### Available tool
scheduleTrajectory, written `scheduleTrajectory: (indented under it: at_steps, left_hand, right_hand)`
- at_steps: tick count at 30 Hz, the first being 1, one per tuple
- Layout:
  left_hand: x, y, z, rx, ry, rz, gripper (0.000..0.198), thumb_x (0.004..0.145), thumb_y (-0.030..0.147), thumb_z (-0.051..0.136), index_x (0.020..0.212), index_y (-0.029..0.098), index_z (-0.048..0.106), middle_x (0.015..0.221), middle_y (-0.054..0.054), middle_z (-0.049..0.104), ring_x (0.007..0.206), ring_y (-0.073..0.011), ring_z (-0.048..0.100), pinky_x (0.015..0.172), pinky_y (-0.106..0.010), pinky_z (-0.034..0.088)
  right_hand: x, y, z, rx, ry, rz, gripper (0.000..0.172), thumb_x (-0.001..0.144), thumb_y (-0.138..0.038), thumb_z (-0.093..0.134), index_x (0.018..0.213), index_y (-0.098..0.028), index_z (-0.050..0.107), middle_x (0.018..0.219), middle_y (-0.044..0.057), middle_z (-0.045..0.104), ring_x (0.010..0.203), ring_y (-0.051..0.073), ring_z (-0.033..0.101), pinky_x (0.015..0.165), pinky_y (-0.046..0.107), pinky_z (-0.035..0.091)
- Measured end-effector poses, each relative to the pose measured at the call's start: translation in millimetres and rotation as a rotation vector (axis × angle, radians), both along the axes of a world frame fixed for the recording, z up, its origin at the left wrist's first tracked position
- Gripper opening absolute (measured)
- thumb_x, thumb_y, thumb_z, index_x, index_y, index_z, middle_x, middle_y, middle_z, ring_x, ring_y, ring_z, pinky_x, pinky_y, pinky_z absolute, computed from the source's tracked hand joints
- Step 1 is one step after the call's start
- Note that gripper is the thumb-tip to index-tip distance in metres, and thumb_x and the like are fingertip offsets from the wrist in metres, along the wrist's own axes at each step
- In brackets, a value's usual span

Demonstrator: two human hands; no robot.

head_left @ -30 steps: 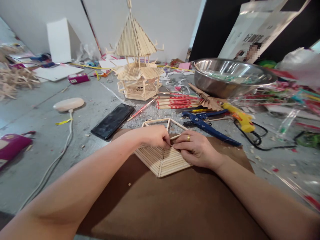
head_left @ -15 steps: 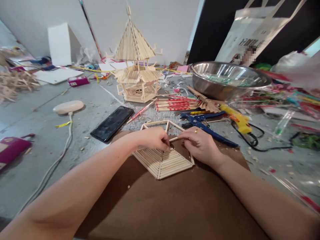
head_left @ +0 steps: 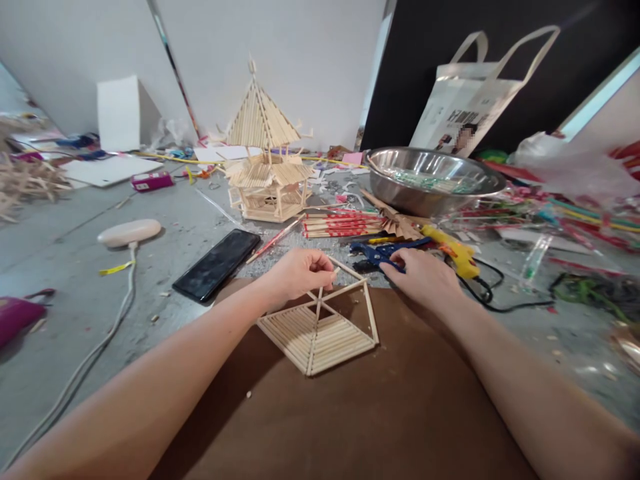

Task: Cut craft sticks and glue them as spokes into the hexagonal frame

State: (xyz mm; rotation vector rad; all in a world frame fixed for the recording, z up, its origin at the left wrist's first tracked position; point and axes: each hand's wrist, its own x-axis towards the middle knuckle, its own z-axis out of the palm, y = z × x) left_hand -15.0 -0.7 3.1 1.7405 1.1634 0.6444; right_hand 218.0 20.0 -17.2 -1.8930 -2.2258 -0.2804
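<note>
A hexagonal frame of thin wooden sticks (head_left: pixel 345 337) lies on the brown sheet (head_left: pixel 390 427); rows of sticks fill its near sections, and spokes cross its far part. Over the frame's far left side, my left hand (head_left: pixel 300 275) is closed in a pinch on a small wooden stick (head_left: pixel 337 271), of which only a tip shows. My right hand (head_left: pixel 425 273) lies over the handles of a blue hand cutter (head_left: pixel 373 253), its fingers curled at them. The hand hides most of the handles.
Behind stands a stick-built pagoda (head_left: pixel 267 180). A black phone (head_left: pixel 217 265), red-marked stick bundle (head_left: pixel 340 223), yellow glue gun (head_left: pixel 455 250) and steel bowl (head_left: pixel 435 193) surround the sheet. A white cable (head_left: pixel 117 327) runs along the left.
My right hand has left the stick and moved right onto the blue cutter. My left hand has lifted away from the filled rows toward the frame's far side. The view has tilted up.
</note>
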Motion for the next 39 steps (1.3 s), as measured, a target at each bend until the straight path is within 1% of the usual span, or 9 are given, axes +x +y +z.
scheduleTrajectory:
  at_steps: [7,13,17,20,24,29,33,36,39]
  left_hand:
    - [0,2,-5.6,0.076,-0.075,0.04,0.013,0.07,0.026,0.049,0.071,0.012,0.051,0.064,0.001,0.057,0.05,-0.0039,0.044,0.05,-0.018,0.035]
    - [1,-1,-7.9,0.151,-0.066,0.094,0.021,0.078,0.032,0.037,0.079,0.014,0.046,0.076,-0.002,0.06,0.042,-0.003,0.04,0.042,-0.018,0.032]
    - [3,-2,-10.8,0.267,0.007,0.162,0.022,0.079,0.035,0.035,0.082,0.016,0.045,0.084,-0.005,0.06,0.068,-0.0109,0.054,0.062,-0.024,0.041]
    - [5,-4,-10.6,0.342,-0.041,0.13,0.017,0.081,0.032,0.034,0.082,0.016,0.042,0.108,-0.009,0.052,0.099,-0.0152,0.048,0.078,-0.028,0.038]
    - [8,-7,-8.4,0.402,-0.078,0.06,0.015,0.082,0.028,0.031,0.078,0.017,0.04,0.12,-0.012,0.043,0.117,-0.0159,0.032,0.088,-0.03,0.031]
    - [9,-9,-6.9,0.407,-0.048,0.028,0.013,0.082,0.026,0.03,0.076,0.017,0.039,0.11,-0.01,0.049,0.115,-0.0154,0.034,0.084,-0.029,0.034]
    - [9,-9,-5.9,0.416,-0.024,0.064,0.014,0.081,0.026,0.032,0.076,0.017,0.04,0.109,-0.009,0.048,0.103,-0.0155,0.042,0.08,-0.027,0.035]
    - [9,-10,-3.4,0.426,-0.018,0.102,0.016,0.081,0.028,0.033,0.075,0.016,0.04,0.091,-0.006,0.051,0.08,-0.0123,0.047,0.071,-0.025,0.037]
    - [10,-15,-0.2,0.448,-0.06,0.115,0.017,0.081,0.03,0.032,0.076,0.016,0.041,0.076,-0.002,0.048,0.069,-0.0101,0.043,0.066,-0.023,0.036]
  right_hand:
    - [-2,-6,-0.9,-0.088,-0.16,0.005,0.033,0.074,-0.046,0.039,0.083,-0.019,0.056,0.08,0.008,0.061,0.069,0.022,0.058,0.05,0.03,0.036]
    - [-5,-7,-1.5,0.087,0.014,-0.032,0.034,0.075,-0.044,0.037,0.089,-0.017,0.053,0.082,0.009,0.059,0.067,0.02,0.057,0.052,0.03,0.038]
    - [-13,-12,14.6,0.219,0.288,-0.023,0.031,0.068,-0.043,0.047,0.087,-0.018,0.051,0.08,0.007,0.058,0.07,0.021,0.055,0.057,0.031,0.039]
    - [-22,-20,27.0,0.234,0.581,0.017,0.022,0.065,-0.038,0.053,0.077,-0.02,0.048,0.068,0.003,0.054,0.061,0.017,0.051,0.054,0.029,0.038]
    - [-34,-30,31.1,-0.041,1.173,0.116,0.017,0.066,-0.031,0.053,0.073,-0.022,0.041,0.046,-0.006,0.039,0.038,0.01,0.038,0.037,0.024,0.032]
    - [-44,-36,31.2,-0.301,1.658,0.19,0.015,0.063,-0.021,0.054,0.069,-0.021,0.04,0.042,-0.008,0.035,0.031,0.006,0.031,0.03,0.02,0.025]
    - [-45,-38,35.6,-0.354,1.763,0.2,0.012,0.062,-0.018,0.051,0.07,-0.021,0.043,0.06,-0.004,0.049,0.031,0.003,0.03,0.029,0.02,0.023]
    - [-44,-39,36.4,-0.389,1.796,0.228,0.01,0.062,-0.018,0.05,0.071,-0.021,0.046,0.068,-0.003,0.052,0.033,0.003,0.032,0.03,0.02,0.025]
    - [-42,-37,35.3,-0.404,1.823,0.251,0.005,0.064,-0.019,0.048,0.068,-0.021,0.049,0.07,0.0,0.054,0.048,0.009,0.046,0.04,0.023,0.037]
